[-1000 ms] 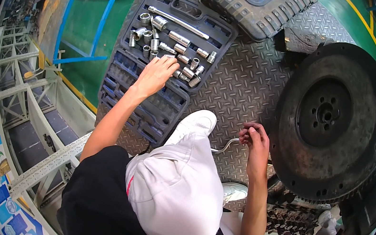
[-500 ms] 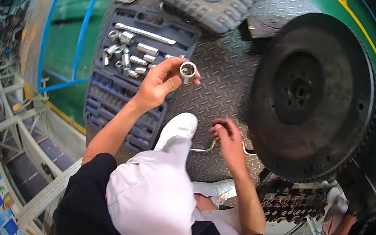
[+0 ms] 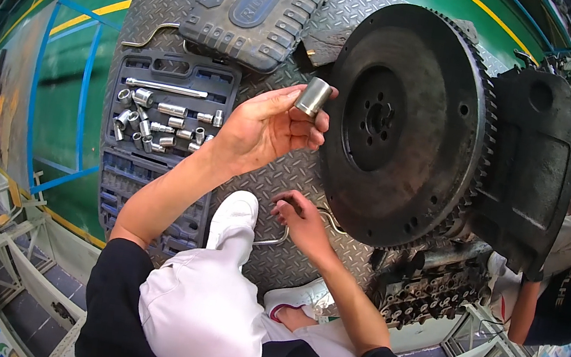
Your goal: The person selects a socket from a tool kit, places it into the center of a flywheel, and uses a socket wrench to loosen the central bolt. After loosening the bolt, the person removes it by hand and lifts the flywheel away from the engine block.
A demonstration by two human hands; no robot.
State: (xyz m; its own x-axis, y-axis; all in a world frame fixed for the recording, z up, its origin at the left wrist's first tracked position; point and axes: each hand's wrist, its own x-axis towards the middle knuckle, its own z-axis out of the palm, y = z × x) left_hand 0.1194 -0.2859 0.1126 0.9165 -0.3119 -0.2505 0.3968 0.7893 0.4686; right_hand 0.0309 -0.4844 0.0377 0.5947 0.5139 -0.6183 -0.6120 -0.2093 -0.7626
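Observation:
A shiny metal socket (image 3: 314,97) is pinched between the thumb and fingers of my left hand (image 3: 261,128), held up in front of the flywheel's left edge. The flywheel (image 3: 410,174) is a large dark toothed disc standing upright on the right. My right hand (image 3: 302,226) hovers low between my shoe and the flywheel, its fingers loosely bent and apart with nothing seen in them. A bent metal rod (image 3: 268,242) runs partly behind that hand. To the left lies an open socket case (image 3: 222,85) with several loose chrome sockets (image 3: 172,109) and an extension bar (image 3: 167,88).
A closed dark tool case (image 3: 212,26) lies at the far side of the chequered metal plate (image 3: 145,9). A cylinder head (image 3: 430,294) sits at the lower right. Another person (image 3: 537,309) is behind the dark engine part (image 3: 528,169).
My left hand has carried the socket right toward the flywheel and turned it from open end showing to side on. The view has shifted right. My right hand keeps a similar pose.

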